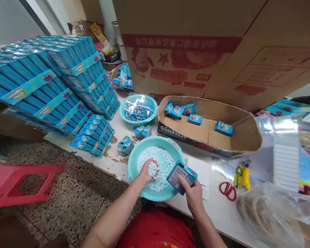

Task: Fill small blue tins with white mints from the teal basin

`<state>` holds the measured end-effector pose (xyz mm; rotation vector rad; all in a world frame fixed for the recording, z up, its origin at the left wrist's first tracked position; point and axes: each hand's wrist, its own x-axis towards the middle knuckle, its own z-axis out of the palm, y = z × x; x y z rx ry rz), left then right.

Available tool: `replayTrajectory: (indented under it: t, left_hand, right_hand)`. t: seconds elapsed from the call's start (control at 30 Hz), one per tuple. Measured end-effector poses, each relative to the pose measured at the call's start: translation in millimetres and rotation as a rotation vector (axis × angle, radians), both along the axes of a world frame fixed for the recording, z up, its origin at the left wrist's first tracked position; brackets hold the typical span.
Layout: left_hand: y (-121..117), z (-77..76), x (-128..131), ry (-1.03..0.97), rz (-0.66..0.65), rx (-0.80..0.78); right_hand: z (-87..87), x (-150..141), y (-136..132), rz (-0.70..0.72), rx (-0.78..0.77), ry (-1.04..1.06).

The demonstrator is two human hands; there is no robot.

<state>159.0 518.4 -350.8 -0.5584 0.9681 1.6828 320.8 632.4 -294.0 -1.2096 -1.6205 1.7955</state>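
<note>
My left hand (147, 171) is cupped around a heap of small white candies (153, 169), low inside a turquoise basin (132, 172). More of the same candies lie spread over the basin's floor. Over the basin's right rim, my right hand (193, 194) grips a blue printed candy box (179, 176), thumb across its label side and the box tilted. A dark hole shows in the box's top edge. Just behind the basin stand a few similar small blue boxes (126, 145), with round openings on top.
A second turquoise basin (122, 112) holds shiny round pieces. A cut cardboard box (244, 132) contains several blue boxes. Stacked display packs (74, 75) rise at left. Red-handled scissors (227, 191), a yellow cutter (245, 176) and a plastic-wrapped roll (263, 210) lie right. A red stool (45, 193) stands left.
</note>
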Motion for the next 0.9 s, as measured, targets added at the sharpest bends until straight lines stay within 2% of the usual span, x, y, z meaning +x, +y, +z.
replayTrajectory:
  t: [0.13,0.27,0.33,0.4,0.47,0.53,0.6,0.67,0.8,0.9]
  left_hand:
    - [6,-1.2,-3,0.018,0.016,0.023]
    - [10,10.2,-11,-0.011,0.025,0.021]
    - [14,25.0,-12,0.011,0.055,0.035]
    - [17,46.1,-9,0.062,0.118,0.069]
    - [20,67.6,-2,0.143,0.207,0.092]
    - [24,81.4,4,0.252,0.319,0.065]
    - [26,85.1,7,0.435,0.403,0.044]
    - [25,83.4,7,0.485,0.444,0.003]
    - [22,84.0,7,0.416,0.526,-0.062]
    - [22,88.9,7,0.411,0.521,-0.063]
  right_hand:
    - [5.2,-10,-1,0.072,0.116,-0.002]
    - [4.7,-15,1,0.1,0.28,-0.074]
    - [4.3,-17,2,0.14,0.4,-0.098]
    - [3.2,-19,1,0.229,0.513,-0.101]
    - [0.0,-23,-2,0.335,0.593,-0.089]
    - [-6.2,-30,-6,0.412,0.649,-0.07]
    - [-12.8,-39,-10,0.446,0.696,-0.05]
    - [-16.1,-46,-15,0.464,0.737,-0.05]
    - [-10.5,-49,-20,0.505,0.753,-0.089]
    - [-7.8,-48,-21,0.522,0.701,-0.104]
